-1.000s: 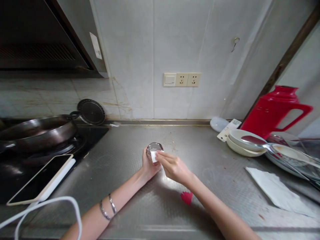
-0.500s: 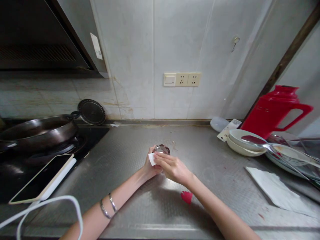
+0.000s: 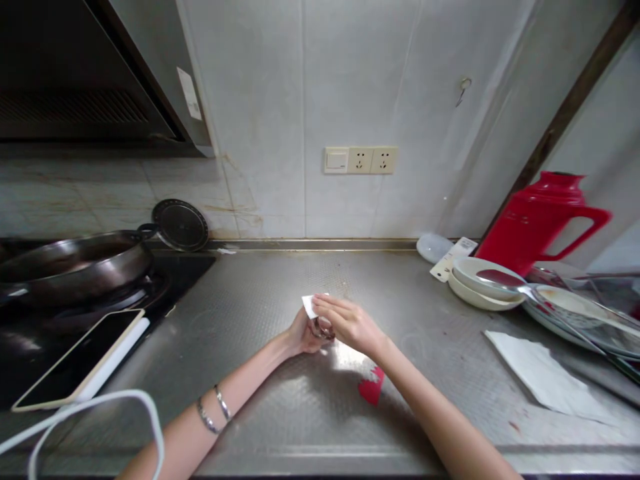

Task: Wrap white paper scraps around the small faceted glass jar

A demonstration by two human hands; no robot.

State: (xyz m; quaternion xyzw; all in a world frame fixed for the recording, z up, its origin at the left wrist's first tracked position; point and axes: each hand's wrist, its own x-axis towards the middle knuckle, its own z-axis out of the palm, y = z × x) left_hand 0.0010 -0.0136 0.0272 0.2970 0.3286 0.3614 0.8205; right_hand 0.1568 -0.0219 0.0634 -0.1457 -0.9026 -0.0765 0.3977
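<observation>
My left hand [image 3: 302, 335] is closed round a small, faceted, brownish clear glass [image 3: 323, 328], held above the steel counter. A white piece of tissue [image 3: 309, 307] sticks out from under the fingertips of my right hand [image 3: 353, 325], which are closed on it against the glass. My right hand covers much of the glass, and only part of its rim and side shows. A crumpled red scrap [image 3: 371, 387] lies on the counter just below my right wrist.
Left: a stove with a steel pan [image 3: 83, 263], a round black lid [image 3: 180, 225], a phone [image 3: 80, 360] and a white cable [image 3: 120, 395]. Right: stacked bowls [image 3: 483, 295], a spoon [image 3: 505, 280], a red thermos [image 3: 533, 223] and a folded paper towel [image 3: 547, 373].
My right hand and the tissue have shifted up over the far side of the glass. The glass has tilted, so its opening now faces more toward me.
</observation>
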